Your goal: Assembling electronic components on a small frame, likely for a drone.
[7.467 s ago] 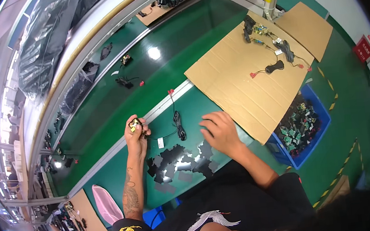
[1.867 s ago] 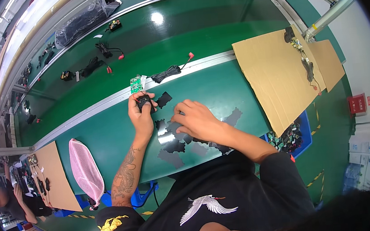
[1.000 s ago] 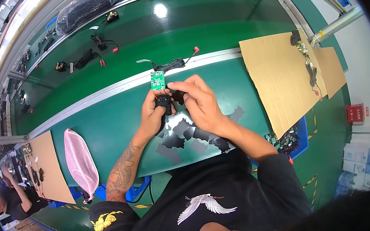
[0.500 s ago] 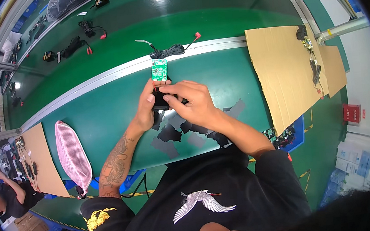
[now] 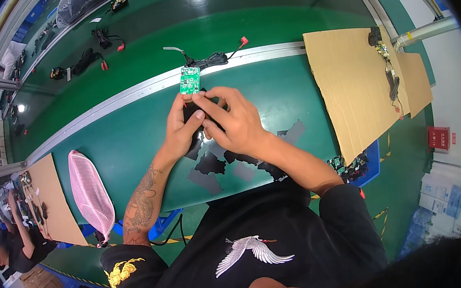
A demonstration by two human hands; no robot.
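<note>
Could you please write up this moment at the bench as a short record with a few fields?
Setting: green workbench beside a green conveyor belt
Left hand: grips a small black part, mostly hidden by the fingers
Right hand: fingertips on the same part
Green circuit board: sticks up just above both hands
Black pads: scattered on the bench under the forearms
Beyond the hands: coiled black cable on the belt rail
Right side: cardboard sheet
Left side: pink mesh bag
</note>
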